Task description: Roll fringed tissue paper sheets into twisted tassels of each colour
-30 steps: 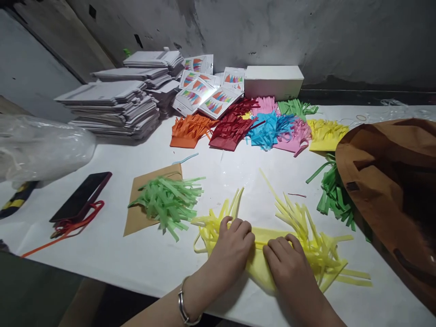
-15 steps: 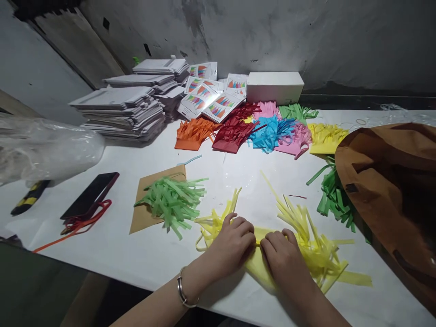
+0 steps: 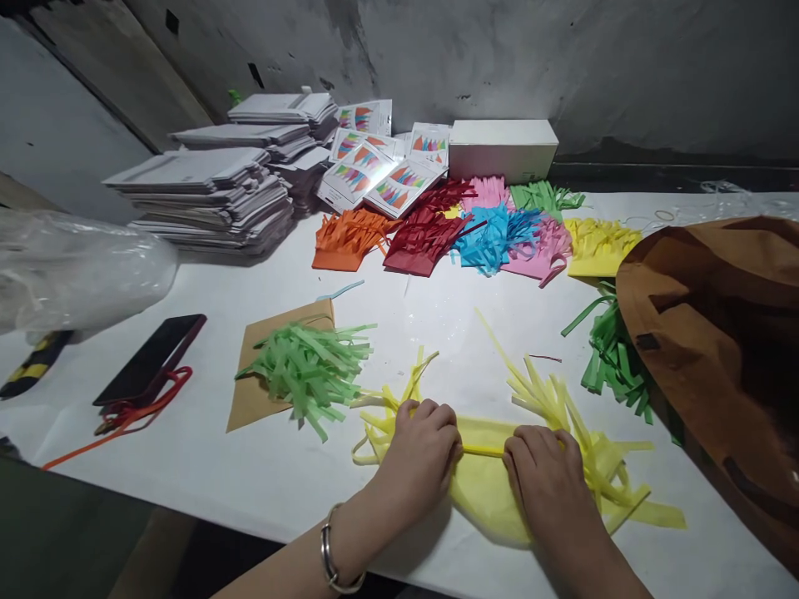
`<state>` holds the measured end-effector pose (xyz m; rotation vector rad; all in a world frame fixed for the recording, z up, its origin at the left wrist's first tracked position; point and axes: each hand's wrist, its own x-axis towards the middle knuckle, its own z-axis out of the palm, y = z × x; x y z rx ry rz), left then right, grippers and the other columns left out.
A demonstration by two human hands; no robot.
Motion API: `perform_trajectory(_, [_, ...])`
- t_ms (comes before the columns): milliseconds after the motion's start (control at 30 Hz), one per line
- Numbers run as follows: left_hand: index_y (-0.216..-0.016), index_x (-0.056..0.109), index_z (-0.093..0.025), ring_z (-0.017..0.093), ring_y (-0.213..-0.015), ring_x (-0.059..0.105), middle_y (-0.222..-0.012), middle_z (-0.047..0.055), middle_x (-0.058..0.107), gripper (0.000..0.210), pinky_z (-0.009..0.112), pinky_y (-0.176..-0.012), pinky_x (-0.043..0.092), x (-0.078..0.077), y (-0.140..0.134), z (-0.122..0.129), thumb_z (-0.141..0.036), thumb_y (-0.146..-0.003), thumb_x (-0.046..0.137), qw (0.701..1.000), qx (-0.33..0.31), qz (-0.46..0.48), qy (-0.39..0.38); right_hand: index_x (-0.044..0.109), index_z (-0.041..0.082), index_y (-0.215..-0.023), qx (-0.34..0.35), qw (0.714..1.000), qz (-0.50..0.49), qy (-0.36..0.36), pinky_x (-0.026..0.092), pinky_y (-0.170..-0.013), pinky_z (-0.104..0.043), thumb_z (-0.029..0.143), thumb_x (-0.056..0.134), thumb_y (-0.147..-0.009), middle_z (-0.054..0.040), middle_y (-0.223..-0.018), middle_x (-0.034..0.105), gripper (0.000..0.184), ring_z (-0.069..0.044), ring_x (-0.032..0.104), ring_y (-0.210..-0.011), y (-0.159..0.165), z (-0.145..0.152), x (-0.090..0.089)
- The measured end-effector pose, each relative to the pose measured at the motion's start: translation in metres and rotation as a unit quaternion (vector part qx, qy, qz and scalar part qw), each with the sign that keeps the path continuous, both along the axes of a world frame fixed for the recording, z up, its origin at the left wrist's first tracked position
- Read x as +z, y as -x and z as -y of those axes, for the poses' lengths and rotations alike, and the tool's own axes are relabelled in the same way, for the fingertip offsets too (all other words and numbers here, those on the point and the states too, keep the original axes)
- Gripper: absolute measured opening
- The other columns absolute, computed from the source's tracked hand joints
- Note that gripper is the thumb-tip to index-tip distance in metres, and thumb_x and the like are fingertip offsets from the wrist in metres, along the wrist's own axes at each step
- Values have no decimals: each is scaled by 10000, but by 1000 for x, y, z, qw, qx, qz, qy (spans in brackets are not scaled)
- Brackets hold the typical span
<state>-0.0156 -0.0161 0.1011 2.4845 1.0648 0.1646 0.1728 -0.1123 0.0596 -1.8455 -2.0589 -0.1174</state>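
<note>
The left hand (image 3: 421, 453) and right hand (image 3: 544, 474) are gripping the yellow fringed sheet (image 3: 490, 499), its narrow fold (image 3: 483, 451) running sideways between them.

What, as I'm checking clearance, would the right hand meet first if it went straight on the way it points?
Beyond the yellow paper it holds, the right hand would probably meet the dark red fringe first, though depth is unclear.

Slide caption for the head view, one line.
Left hand and right hand grip a narrow fold across yellow fringe; green fringe lies on brown card to the left.
</note>
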Motion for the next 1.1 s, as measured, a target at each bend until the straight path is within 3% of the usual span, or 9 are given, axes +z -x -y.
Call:
perform_trajectory(133, [-789, 685, -154, 276, -925, 585, -941, 92, 666, 189, 544, -897, 399, 9, -14, -2, -163, -896, 529, 996, 28, -83, 0, 592, 206, -773, -44, 998, 38, 33, 333, -834, -494, 78, 463, -938, -64, -776, 582, 245, -288, 521, -794, 4, -7, 5])
perform_trajectory(233, [-835, 696, -142, 290, -930, 584, -950, 100, 664, 139, 575, -903, 414, 10, -19, -5, -150, -867, 561, 993, 16, -116, -30, 589, 209, -735, -60, 996, 52, 48, 331, -802, -504, 60, 501, -891, -71, -747, 577, 232, -301, 512, -767, 5, -12, 7])
perform_trajectory(367, [-816, 688, -164, 264, -949, 571, -961, 62, 664, 140, 622, -1035, 320, 7, -18, -2, -63, -853, 599, 982, -93, -111, -118, 594, 214, -781, -56, 997, 40, 40, 321, -897, -528, 25, 515, -866, -55, -795, 605, 222, -280, 531, -800, 4, -11, 8])
perform_trajectory(500, [-760, 688, -182, 249, -889, 551, -840, 30, 633, 180, 637, -1092, 215, -1, -20, 1, -122, -914, 615, 956, -196, -82, -204, 582, 224, -814, 5, 1000, 16, 5, 278, -1027, -498, -25, 477, -861, -13, -835, 618, 274, -225, 552, -844, 7, -8, 9])
perform_trajectory(733, [-718, 640, -168, 237, -833, 544, -837, 48, 631, 167, 476, -874, 392, -2, -25, -15, -185, -881, 673, 966, -166, -79, -180, 571, 203, -729, 80, 994, 41, -54, 329, -944, -468, 10, 457, -879, -34, -719, 576, 270, -228, 494, -722, 9, -16, 7])
perform_trajectory(900, [-875, 624, -171, 202, -873, 539, -916, 33, 638, 88, 352, -836, 408, 0, -12, 4, -177, -960, 605, 953, -257, -14, -162, 563, 199, -734, 72, 993, 23, -89, 361, -902, -407, 27, 411, -945, -13, -703, 580, 312, -193, 529, -689, -9, -30, 22])
perform_trajectory(967, [-943, 623, -176, 208, -906, 556, -972, 36, 653, 25, 351, -854, 413, -3, -7, 13, -170, -960, 606, 959, -240, -20, -149, 590, 186, -815, 35, 993, 9, -112, 365, -911, -405, 67, 434, -981, -17, -758, 625, 257, -191, 577, -740, -24, -34, 34])
perform_trajectory(1100, [-1119, 621, -217, 250, -1067, 595, -1174, 65, 671, 162, 467, -1021, 365, -9, -1, 21, -183, -965, 587, 979, -132, -51, -146, 609, 174, -924, -54, 981, -17, -184, 388, -927, -402, 164, 501, -1008, -43, -872, 696, 137, -198, 642, -834, -67, -35, 53])
